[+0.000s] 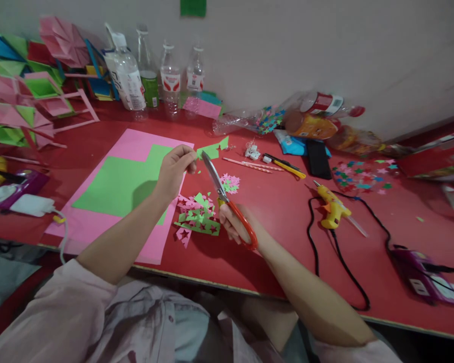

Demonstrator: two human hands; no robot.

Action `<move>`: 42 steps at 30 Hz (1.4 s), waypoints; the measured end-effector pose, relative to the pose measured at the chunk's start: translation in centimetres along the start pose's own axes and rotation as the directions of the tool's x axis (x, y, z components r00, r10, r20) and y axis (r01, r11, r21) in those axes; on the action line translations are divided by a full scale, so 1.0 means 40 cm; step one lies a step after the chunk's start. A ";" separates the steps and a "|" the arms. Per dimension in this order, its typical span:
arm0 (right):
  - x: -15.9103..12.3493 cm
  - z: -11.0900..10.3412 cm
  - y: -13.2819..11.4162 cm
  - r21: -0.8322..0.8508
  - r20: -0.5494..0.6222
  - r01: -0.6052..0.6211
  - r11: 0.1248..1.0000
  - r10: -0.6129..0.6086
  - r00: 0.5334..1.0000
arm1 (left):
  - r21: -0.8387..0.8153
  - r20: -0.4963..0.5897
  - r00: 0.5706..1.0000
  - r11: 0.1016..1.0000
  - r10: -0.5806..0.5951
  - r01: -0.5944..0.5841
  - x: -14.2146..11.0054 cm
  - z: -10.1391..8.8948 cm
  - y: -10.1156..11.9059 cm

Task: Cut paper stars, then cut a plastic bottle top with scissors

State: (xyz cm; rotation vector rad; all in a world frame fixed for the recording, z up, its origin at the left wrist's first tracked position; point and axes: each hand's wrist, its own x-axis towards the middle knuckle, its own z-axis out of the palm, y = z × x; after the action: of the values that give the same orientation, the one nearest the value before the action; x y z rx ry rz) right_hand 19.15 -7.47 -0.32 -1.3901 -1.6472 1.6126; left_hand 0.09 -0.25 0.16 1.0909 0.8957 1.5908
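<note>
Between thumb and fingers my left hand (177, 169) pinches the end of a green paper strip (214, 149) with cut-out edges. My right hand (232, 222) is wrapped round the handles of red-handled scissors (245, 227), whose blades point up and left to the strip. Whether the blades are parted is hard to make out. Below them lies a small heap of pink and green paper stars (230, 183). Nearer to me are pink and green scraps with star-shaped holes (199, 217). Under my left forearm, a green sheet (117, 184) rests on a larger pink sheet (124, 143).
Plastic bottles (170, 80) stand along the wall, beside folded paper models (38, 85) at left. To the right lie a yellow glue gun (333, 206) with a black cord, a phone (318, 159), a yellow cutter knife (289, 169), and many coloured stars (363, 176).
</note>
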 end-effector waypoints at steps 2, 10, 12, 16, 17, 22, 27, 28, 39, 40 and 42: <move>0.004 -0.001 0.006 0.005 0.004 0.009 1.000 -0.009 1.000 | -0.016 -0.010 1.000 1.000 0.000 0.000 0.001 -0.001 -0.002; 0.008 0.003 0.011 0.018 -0.027 -0.001 1.000 0.002 1.000 | -0.045 0.074 0.996 0.997 -0.059 0.063 -0.004 0.004 -0.004; 0.007 0.002 0.007 0.014 -0.032 -0.008 1.000 0.009 0.999 | -0.057 0.047 0.998 0.997 -0.045 0.048 -0.002 0.004 -0.001; 0.005 -0.003 0.000 0.009 -0.009 -0.009 1.000 0.009 1.000 | -0.077 0.013 1.000 0.997 -0.026 0.027 0.002 0.004 0.003; 0.005 -0.005 -0.002 0.003 -0.002 -0.012 1.000 0.012 1.000 | -0.077 0.010 1.000 0.997 -0.020 0.021 0.002 0.003 0.004; 0.001 -0.013 -0.013 -0.039 0.006 -0.035 0.999 0.036 0.999 | -0.046 0.017 1.000 0.999 -0.011 0.012 0.006 0.001 0.008; -0.003 -0.015 -0.019 -0.071 -0.006 -0.026 0.997 0.026 1.000 | -0.027 0.018 1.000 0.999 -0.025 0.026 0.008 -0.002 0.015; -0.004 -0.015 -0.019 -0.077 -0.012 -0.030 0.997 0.029 1.000 | -0.024 0.019 0.999 0.999 -0.027 0.028 0.008 -0.002 0.015; -0.001 -0.017 -0.017 -0.079 0.031 -0.029 0.996 0.032 0.999 | -0.059 0.090 0.993 0.995 -0.071 0.076 0.006 -0.005 0.013; -0.002 -0.017 -0.018 -0.078 0.035 -0.027 0.997 0.030 0.999 | -0.065 0.090 0.993 0.994 -0.078 0.084 0.006 -0.005 0.013; -0.004 -0.018 -0.020 -0.074 0.033 -0.019 0.997 0.021 0.999 | -0.066 0.083 0.993 0.993 -0.090 0.095 0.005 -0.004 0.015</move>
State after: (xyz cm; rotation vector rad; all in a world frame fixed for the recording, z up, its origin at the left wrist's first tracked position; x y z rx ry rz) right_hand 19.55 -7.14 0.62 -1.4272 -1.7339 1.6097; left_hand -0.27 -0.21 0.69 1.0417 0.8200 1.4813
